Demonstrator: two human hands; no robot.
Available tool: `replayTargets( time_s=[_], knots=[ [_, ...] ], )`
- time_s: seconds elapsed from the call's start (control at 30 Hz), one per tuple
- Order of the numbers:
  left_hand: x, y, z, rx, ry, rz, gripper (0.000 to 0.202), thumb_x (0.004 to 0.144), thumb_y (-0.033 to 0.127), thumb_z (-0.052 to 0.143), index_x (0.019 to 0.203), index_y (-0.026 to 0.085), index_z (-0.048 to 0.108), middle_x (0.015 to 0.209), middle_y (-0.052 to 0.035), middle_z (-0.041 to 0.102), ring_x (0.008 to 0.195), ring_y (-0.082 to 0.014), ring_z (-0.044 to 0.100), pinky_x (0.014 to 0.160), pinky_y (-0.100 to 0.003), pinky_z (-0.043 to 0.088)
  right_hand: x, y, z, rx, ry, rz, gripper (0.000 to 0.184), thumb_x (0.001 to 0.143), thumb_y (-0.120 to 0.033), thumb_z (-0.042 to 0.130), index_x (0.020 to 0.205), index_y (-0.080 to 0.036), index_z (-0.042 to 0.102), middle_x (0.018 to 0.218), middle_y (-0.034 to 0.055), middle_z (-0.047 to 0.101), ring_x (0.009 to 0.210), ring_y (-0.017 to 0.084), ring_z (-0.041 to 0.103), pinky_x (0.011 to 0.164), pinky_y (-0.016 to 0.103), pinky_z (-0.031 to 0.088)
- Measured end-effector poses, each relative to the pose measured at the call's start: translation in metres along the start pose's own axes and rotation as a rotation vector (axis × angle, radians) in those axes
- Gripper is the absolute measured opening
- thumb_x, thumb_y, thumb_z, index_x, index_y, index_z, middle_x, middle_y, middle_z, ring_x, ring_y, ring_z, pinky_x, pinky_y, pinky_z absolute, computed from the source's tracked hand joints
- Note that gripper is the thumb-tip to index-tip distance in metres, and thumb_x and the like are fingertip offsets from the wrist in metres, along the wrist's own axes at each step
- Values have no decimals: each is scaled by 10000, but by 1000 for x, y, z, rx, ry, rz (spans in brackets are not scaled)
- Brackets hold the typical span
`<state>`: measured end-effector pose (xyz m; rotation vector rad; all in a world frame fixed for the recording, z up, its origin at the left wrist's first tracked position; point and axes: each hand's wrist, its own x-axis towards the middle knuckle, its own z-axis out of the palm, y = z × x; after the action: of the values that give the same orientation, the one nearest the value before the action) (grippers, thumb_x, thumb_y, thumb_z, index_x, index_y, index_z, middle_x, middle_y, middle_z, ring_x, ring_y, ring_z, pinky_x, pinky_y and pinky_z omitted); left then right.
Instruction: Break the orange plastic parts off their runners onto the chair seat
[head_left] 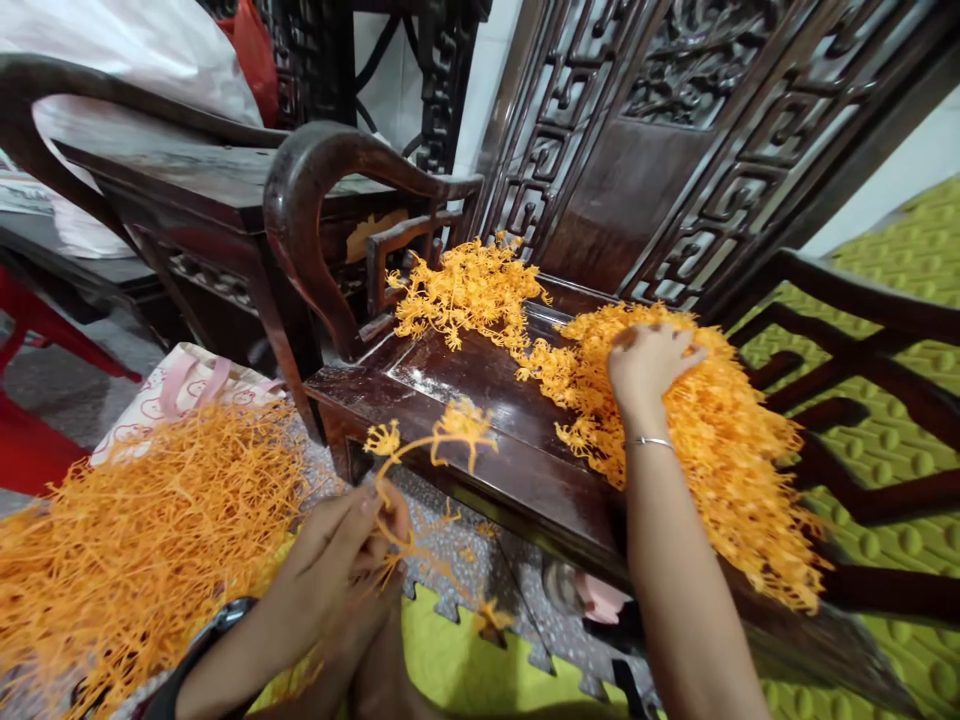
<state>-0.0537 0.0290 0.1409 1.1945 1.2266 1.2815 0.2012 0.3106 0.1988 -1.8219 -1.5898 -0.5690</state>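
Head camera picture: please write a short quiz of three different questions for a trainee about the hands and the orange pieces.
1. True or false: the left hand pinches an orange sprig.
2. Where does the right hand rest? A) on the orange pile on the wooden chair seat B) on the pink bag C) on the green mat
3. Fill in: the right wrist wears a thin ____.

Key: 1 true; 2 A; 3 bracelet.

No text, label, brand, number or sign can be read anywhere here
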Motion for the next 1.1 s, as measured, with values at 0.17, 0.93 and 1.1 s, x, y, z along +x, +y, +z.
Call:
replayTargets(
  time_s=[0.17,0.93,1.1],
  knots=[
    [5,-1,5,-100,90,-50,365,937,490,337,958,177,523,487,91,234,440,-82,206,445,-211,179,-2,3,12,-194,-229,-45,207,690,-219,566,801,-90,682,1073,205,572,1183,394,352,967,664,189],
    [3,8,1,250,-304,-23,420,946,485,308,817,173,557,644,24,459,622,-111,442,597,-230,346,-112,-110,-13,512,-483,-1379,426,933,-481,404,1324,-329,479,1541,-21,134,1419,288,6,1123,550,50],
    [2,8,1,218,-325,-22,426,942,485,301,849,189,594,692,1,528,629,-126,459,603,-241,365,-99,-100,-8,480,-430,-1277,395,948,-448,376,1243,-274,574,1511,-25,245,1417,283,66,1128,557,1]
  ],
)
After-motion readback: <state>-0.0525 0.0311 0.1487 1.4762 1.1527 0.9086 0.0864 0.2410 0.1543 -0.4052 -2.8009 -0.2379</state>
